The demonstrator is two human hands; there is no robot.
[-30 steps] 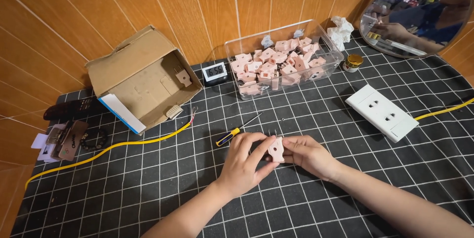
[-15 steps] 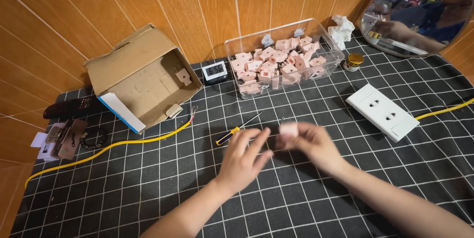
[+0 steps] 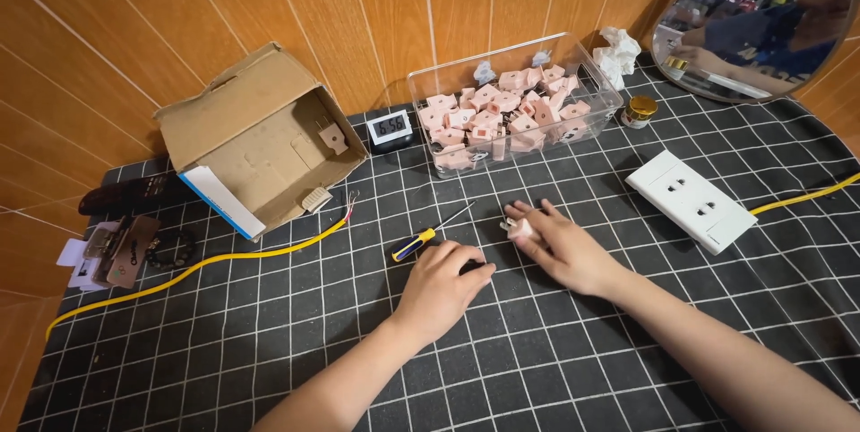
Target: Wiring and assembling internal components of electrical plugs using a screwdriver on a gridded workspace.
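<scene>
My right hand (image 3: 564, 248) lies low over the worktop (image 3: 555, 360), a surface covered in black cloth with a white grid, and its fingertips pinch a small pale pink socket part (image 3: 519, 229) near the middle of the cloth. My left hand (image 3: 441, 287) rests palm down just beside it, fingers curled over something dark; what it covers I cannot tell, nor whether it grips it. A screwdriver (image 3: 432, 232) with a yellow and blue handle lies on the cloth just above my left hand, its shaft pointing up and to the right. Behind it stands a clear plastic bin (image 3: 511, 110) filled with pink parts of the same kind, against the wooden wall panels. To the left of the bin sits a small digital clock (image 3: 391, 128), and further left an open cardboard box (image 3: 260, 150) lies on its side. A yellow cable (image 3: 206, 264) runs from the box mouth toward the left edge of the worktop. A white double socket plate (image 3: 690, 200) lies to the right of my hands, well apart from them, with a round mirror (image 3: 761, 20) leaning at the far right corner.
</scene>
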